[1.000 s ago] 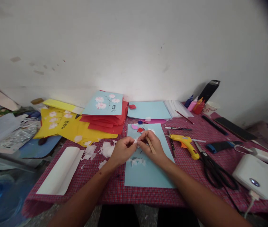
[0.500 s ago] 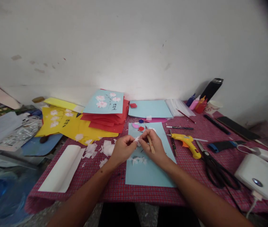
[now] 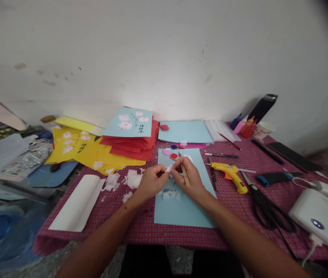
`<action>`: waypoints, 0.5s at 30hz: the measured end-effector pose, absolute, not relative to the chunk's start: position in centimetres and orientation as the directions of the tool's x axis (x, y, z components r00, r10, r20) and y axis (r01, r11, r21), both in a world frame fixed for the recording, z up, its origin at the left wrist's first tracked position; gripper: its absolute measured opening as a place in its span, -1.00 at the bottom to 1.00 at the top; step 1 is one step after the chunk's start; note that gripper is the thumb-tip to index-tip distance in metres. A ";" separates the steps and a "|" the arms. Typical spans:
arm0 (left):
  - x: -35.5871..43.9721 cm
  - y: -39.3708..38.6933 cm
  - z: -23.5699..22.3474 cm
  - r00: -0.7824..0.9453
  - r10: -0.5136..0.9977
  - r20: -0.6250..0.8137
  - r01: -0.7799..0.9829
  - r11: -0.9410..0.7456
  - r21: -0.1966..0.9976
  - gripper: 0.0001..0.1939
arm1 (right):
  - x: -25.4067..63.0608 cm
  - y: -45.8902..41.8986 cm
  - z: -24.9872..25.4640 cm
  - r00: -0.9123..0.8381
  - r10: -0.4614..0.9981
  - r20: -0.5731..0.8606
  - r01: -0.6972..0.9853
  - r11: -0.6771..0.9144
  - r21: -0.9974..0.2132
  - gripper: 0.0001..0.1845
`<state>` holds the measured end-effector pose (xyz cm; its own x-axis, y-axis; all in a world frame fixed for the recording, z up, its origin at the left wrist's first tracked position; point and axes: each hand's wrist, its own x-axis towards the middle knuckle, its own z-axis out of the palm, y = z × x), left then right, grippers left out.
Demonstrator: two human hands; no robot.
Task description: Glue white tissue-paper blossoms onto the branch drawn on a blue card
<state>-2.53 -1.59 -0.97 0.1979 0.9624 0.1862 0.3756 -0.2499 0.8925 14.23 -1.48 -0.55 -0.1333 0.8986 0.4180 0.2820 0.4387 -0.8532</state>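
My left hand (image 3: 154, 180) pinches a small scrap of white tissue paper (image 3: 168, 169) between thumb and fingertips. From the other side my right hand (image 3: 187, 175) grips the same scrap, and a flat wooden stick (image 3: 185, 177) is tucked among its fingers. Both hands hover over a light blue sheet (image 3: 181, 214). White paper tufts (image 3: 169, 194) lie on the sheet below them. Just beyond, blobs of red paint (image 3: 174, 156), pink paint (image 3: 166, 152) and blue paint (image 3: 174, 146) sit near its top edge. My right hand hides part of the sheet.
Torn white paper (image 3: 133, 178) and a folded white sheet (image 3: 75, 202) lie to the left. Behind are red sheets (image 3: 135, 148) topped by a blossom picture (image 3: 127, 122). A yellow glue gun (image 3: 229, 173), black scissors (image 3: 268, 206) and a white power bank (image 3: 317, 216) are on the right.
Both hands keep holding the scrap at nearly the same spot, with slight finger movement. The whole view has shifted a little, so the table things appear slightly higher and farther right.
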 end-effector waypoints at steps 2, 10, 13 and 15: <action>-2.5 -1.6 -0.8 0.191 0.965 0.181 0.369 -0.242 0.897 -0.78 | 14.2 -1.4 -0.6 -0.118 0.899 0.421 0.277 0.437 -0.856 -0.87; -2.6 -1.6 -0.9 0.197 0.966 0.166 0.369 -0.230 0.901 -0.79 | 14.1 -1.4 -0.6 -0.079 0.899 0.431 0.245 0.436 -0.866 -0.85; -2.6 -1.6 -1.0 0.202 0.965 0.169 0.369 -0.234 0.899 -0.79 | 14.1 -1.5 -0.6 -0.072 0.903 0.423 0.256 0.427 -0.867 -0.85; -2.6 -1.6 -1.0 0.202 0.963 0.177 0.360 -0.241 0.901 -0.79 | 14.1 -1.4 -0.7 -0.071 0.903 0.424 0.260 0.428 -0.866 -0.85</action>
<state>-2.61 -1.63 -1.02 0.2025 0.9632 0.1770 0.3601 -0.2413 0.9012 14.10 -1.42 -0.69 -0.0714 0.9026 0.4244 0.2602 0.4276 -0.8657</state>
